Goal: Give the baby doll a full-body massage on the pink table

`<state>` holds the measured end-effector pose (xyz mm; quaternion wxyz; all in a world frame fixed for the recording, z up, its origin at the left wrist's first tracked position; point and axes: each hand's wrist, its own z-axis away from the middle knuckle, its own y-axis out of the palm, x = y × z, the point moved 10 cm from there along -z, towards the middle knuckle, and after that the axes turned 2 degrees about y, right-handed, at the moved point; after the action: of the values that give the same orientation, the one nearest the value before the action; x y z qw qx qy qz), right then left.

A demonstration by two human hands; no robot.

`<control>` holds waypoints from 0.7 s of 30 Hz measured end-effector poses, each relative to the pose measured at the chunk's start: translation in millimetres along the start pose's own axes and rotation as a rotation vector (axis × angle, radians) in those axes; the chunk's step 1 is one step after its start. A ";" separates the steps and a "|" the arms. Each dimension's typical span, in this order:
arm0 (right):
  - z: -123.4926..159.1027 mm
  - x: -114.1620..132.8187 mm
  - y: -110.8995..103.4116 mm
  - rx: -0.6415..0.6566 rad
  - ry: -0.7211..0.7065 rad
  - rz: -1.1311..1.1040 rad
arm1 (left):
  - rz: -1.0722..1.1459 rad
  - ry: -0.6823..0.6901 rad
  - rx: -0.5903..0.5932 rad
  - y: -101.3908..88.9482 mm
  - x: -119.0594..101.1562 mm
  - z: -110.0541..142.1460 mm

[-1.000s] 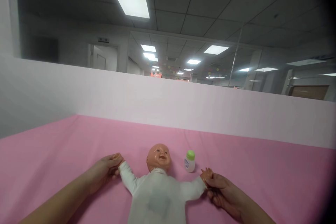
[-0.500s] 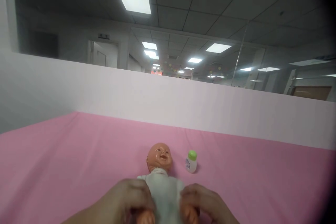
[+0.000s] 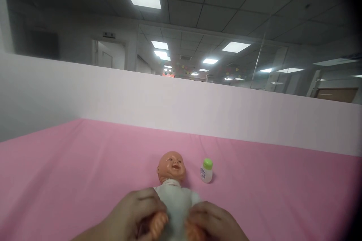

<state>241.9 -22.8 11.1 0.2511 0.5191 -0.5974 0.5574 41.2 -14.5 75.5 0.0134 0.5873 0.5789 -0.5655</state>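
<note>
A baby doll (image 3: 177,199) with a smiling plastic head and a white cloth body lies face up, its head pointing away from me. My left hand (image 3: 135,212) is closed around the doll's arm at the left of its torso, and an orange-tan plastic doll hand (image 3: 158,224) pokes out below my fingers. On the other side, my right hand (image 3: 216,220) grips the doll's other arm, whose plastic hand (image 3: 195,232) shows at the bottom edge, partly covered. The doll's lower body is out of view.
A small clear bottle (image 3: 206,173) with a green cap stands right of the doll's head. Pink sheeting (image 3: 98,165) covers the surface. A low white wall (image 3: 181,101) runs along the back and left, with a lit room behind it.
Both my hands have brought the doll's arms from stretched out sideways inward and down over its torso. The bottle stays in place. My view has tilted slightly down.
</note>
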 end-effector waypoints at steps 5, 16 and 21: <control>0.2 0.7 -56.7 -0.247 -0.023 -0.120 | 0.154 -0.200 -0.418 -59.7 78.5 0.8; 13.7 -113.1 -82.5 -0.436 0.770 -0.630 | 0.417 -0.791 -0.593 -78.6 211.6 34.7; 9.8 -110.5 -84.7 -0.434 0.702 -0.637 | 0.425 -0.753 -0.584 -79.2 207.1 31.1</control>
<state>357.8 19.3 -54.2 0.6953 0.3928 -0.3914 0.4573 -98.2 128.4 -25.9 0.4984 0.4195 0.5358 -0.5372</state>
